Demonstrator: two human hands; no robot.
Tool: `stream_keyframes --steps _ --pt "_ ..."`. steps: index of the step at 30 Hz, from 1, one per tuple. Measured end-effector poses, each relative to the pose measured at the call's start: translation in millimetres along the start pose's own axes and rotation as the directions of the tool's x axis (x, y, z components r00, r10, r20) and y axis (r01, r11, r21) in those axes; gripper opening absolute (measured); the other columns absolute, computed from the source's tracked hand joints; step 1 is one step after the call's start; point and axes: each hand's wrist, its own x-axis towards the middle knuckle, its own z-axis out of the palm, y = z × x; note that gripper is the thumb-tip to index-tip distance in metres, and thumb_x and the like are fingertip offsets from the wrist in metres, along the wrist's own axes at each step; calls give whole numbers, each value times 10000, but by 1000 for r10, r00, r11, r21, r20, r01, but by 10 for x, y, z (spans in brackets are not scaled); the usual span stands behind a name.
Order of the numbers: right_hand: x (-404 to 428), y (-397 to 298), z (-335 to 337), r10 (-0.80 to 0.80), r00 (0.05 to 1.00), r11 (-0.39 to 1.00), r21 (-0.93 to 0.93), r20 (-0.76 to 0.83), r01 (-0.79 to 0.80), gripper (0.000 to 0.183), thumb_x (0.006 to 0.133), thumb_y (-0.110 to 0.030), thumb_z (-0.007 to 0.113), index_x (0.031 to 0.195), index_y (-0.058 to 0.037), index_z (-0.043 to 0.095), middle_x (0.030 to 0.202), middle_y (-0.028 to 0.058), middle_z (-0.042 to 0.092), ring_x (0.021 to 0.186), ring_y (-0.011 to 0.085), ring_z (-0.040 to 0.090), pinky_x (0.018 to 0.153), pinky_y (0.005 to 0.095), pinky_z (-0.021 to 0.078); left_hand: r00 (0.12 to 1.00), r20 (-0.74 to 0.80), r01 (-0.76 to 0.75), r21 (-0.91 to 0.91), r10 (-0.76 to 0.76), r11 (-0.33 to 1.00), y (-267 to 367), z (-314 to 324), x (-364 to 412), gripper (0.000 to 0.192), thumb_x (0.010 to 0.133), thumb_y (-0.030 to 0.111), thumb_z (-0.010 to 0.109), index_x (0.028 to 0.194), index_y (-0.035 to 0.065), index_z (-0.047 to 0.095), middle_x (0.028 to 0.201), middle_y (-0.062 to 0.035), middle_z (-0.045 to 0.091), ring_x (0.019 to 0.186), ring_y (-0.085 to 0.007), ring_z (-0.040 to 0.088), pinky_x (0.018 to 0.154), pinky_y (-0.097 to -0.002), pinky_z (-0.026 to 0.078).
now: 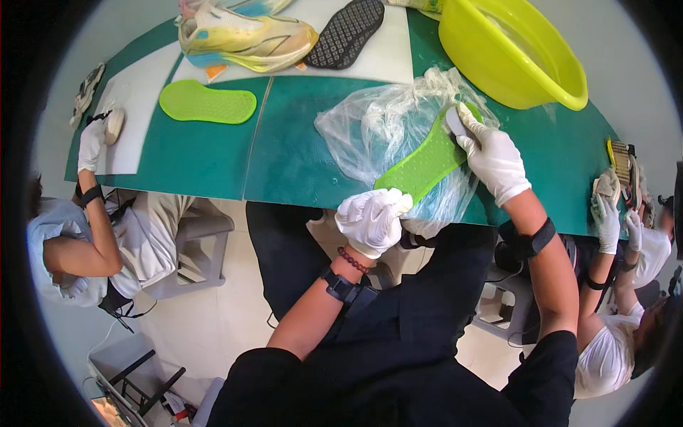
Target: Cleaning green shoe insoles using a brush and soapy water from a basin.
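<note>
A bright green shoe insole lies slanted over a crumpled clear plastic bag at the table's front edge. My left hand, in a white glove, is closed around the insole's near end. In a matching glove, my right hand grips a small white scrubbing tool against the far end of the insole. The tool's underside is hidden, so its exact kind cannot be told. A second green insole lies flat on the green table to the left.
Beyond the bag stands a yellow plastic basin. A yellow running shoe and a black patterned insole rest on a white sheet at the back. Gloved co-workers handle shoes at left and right.
</note>
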Motion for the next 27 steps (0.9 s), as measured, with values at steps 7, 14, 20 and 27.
stream_keyframes --steps 7,14,20,27 --pt "-565 -424 128 -248 961 967 91 119 239 528 914 -337 670 1427 -330 546 947 197 682 840 391 680 773 435 551 999 -29 -28 -27 28 999 -36 20 -74 236 729 131 670 907 283 701 945 107 683 893 -126 663 784 -317 453" --pt "-194 -153 106 -114 993 984 137 -28 117 498 923 -311 649 1411 -259 565 1018 193 690 884 392 677 796 448 550 998 -41 -41 32 42 999 -48 52 -36 258 719 119 677 922 274 710 970 102 690 875 -134 668 776 -315 461" --pt "-167 -180 111 -52 995 998 22 -80 54 515 917 -259 666 1420 -234 560 1035 214 693 894 382 692 781 434 553 999 -19 -32 -9 31 999 -26 13 -41 263 715 120 683 926 275 710 969 101 689 873 -131 667 768 -309 462" --pt "-557 -531 66 -277 947 941 246 160 234 561 892 -256 702 1428 -312 545 1052 191 687 940 387 686 818 433 555 999 -38 -26 -23 25 999 -78 31 -83 252 735 118 676 923 282 709 960 106 689 866 -127 667 761 -300 460"
